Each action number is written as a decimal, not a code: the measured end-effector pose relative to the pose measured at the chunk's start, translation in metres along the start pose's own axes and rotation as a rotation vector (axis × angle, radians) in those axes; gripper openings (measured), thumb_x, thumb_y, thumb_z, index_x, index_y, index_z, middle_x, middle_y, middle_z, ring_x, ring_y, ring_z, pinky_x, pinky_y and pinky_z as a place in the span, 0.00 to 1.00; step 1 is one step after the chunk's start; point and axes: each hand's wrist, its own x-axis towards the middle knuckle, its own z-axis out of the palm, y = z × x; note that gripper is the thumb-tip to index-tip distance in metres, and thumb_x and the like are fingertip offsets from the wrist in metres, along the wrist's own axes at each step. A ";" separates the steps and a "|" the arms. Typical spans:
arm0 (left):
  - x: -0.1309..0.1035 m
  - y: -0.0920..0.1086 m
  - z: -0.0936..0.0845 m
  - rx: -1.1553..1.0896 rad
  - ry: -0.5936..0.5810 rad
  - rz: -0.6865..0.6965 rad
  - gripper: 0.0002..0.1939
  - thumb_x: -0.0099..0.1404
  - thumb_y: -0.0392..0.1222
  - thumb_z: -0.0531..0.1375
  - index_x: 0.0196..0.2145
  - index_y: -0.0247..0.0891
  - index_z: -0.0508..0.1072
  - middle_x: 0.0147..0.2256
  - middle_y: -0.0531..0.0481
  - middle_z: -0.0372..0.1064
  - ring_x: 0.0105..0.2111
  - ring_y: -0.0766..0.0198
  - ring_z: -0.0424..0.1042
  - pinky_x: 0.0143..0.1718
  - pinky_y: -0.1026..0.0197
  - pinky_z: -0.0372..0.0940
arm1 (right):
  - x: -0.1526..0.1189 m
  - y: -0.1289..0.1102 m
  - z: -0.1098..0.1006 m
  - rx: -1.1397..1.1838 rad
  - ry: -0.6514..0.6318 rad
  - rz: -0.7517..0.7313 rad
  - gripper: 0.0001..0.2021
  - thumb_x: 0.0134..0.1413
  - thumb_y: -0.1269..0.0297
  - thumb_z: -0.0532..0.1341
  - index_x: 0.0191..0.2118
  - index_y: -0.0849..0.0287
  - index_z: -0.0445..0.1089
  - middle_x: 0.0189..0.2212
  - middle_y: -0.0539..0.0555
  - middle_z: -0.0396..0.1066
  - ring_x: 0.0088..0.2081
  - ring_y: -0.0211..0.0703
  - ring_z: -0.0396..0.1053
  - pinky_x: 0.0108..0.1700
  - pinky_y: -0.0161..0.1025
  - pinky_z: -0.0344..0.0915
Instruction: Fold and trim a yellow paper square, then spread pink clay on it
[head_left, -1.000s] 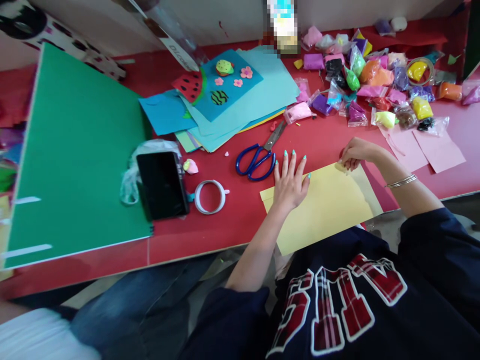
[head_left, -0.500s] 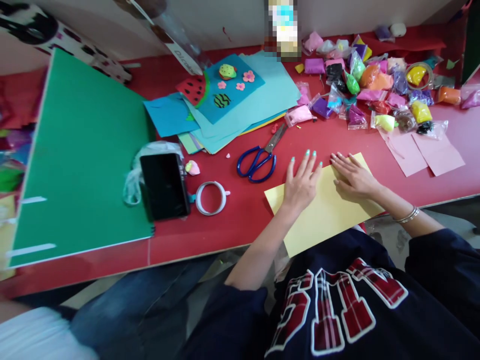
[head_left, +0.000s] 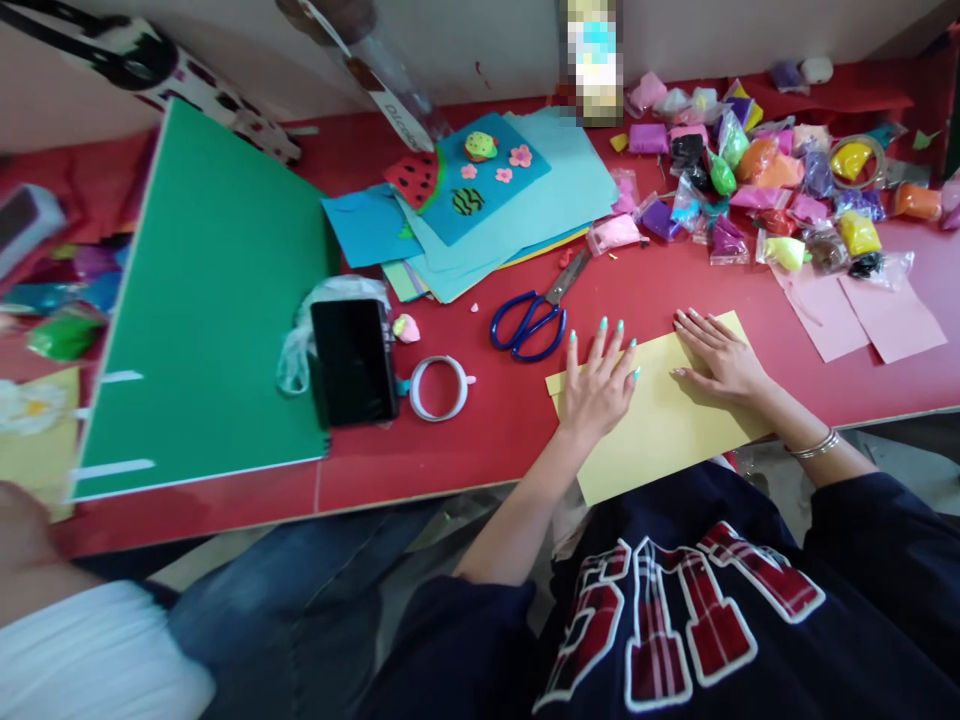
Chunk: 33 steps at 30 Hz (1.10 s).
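Note:
A sheet of yellow paper (head_left: 660, 420) lies at the table's near edge, with a narrow strip folded along its far side. My left hand (head_left: 598, 390) rests flat on the paper's left part, fingers spread. Toward the right end, my right hand (head_left: 720, 358) also lies on it, palm down with the fingers stretched out along the folded edge. Blue-handled scissors (head_left: 529, 320) lie just beyond my left hand, blades slightly apart. Farther left are a white roll of tape (head_left: 439, 388) and a black phone or tablet (head_left: 354, 362).
Many small bags of coloured clay (head_left: 757, 160) fill the back right, near two pink paper sheets (head_left: 896, 310). A blue card (head_left: 491, 210) with clay decorations tops a paper stack. A green board (head_left: 225, 330) stands at left; a co-worker's white sleeve (head_left: 105, 655) shows beside it.
The view has shifted slightly left. My left hand has slid a little toward the paper's left end, its fingers spreading wider. My right hand stays on the paper. More of the co-worker's arm shows.

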 end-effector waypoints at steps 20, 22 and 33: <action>-0.062 -0.066 -0.023 0.024 0.140 -0.124 0.24 0.68 0.49 0.53 0.56 0.32 0.68 0.57 0.35 0.67 0.59 0.47 0.63 0.60 0.42 0.55 | 0.022 -0.019 -0.025 -0.331 -0.122 0.009 0.21 0.59 0.57 0.56 0.53 0.64 0.69 0.42 0.64 0.73 0.43 0.54 0.68 0.46 0.48 0.57; -0.043 -0.066 -0.025 -0.083 0.077 -0.061 0.25 0.67 0.47 0.55 0.58 0.31 0.66 0.58 0.35 0.65 0.60 0.48 0.62 0.60 0.45 0.55 | 0.031 -0.023 -0.028 -0.347 -0.193 -0.069 0.18 0.57 0.62 0.57 0.50 0.66 0.71 0.39 0.63 0.73 0.41 0.51 0.67 0.43 0.44 0.57; -0.009 -0.023 -0.022 -0.549 0.266 -0.467 0.22 0.67 0.44 0.54 0.56 0.34 0.64 0.42 0.37 0.74 0.44 0.50 0.73 0.47 0.47 0.65 | 0.003 -0.030 -0.055 -0.462 0.047 0.079 0.14 0.61 0.72 0.51 0.37 0.64 0.75 0.28 0.58 0.76 0.28 0.41 0.68 0.27 0.38 0.50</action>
